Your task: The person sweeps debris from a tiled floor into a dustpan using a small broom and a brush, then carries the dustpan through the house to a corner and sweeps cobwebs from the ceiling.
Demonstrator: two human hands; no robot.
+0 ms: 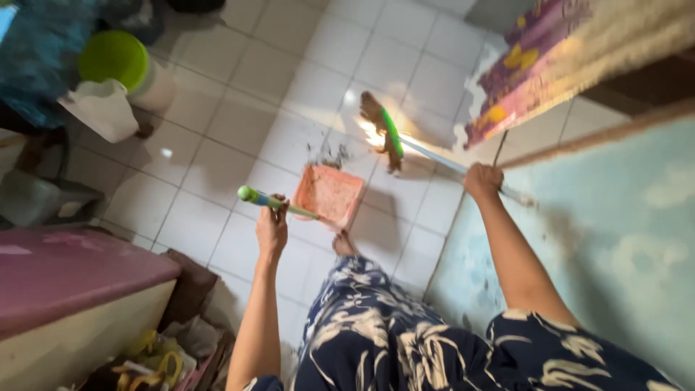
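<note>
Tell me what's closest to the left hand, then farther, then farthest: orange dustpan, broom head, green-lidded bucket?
From the left hand:
1. Orange dustpan, just to its right on the floor.
2. Broom head, farther up and right.
3. Green-lidded bucket, far at the upper left.

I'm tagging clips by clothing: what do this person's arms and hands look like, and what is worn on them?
Both forearms are bare, with no gloves, watch or rings visible on the left hand or right hand. Short sleeves of a dark navy garment with a white floral print end near the elbows.

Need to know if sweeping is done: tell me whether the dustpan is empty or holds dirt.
Holds dirt, it seems: the dustpan shows dark specks inside, and a debris pile lies at its far edge beside the broom.
</note>
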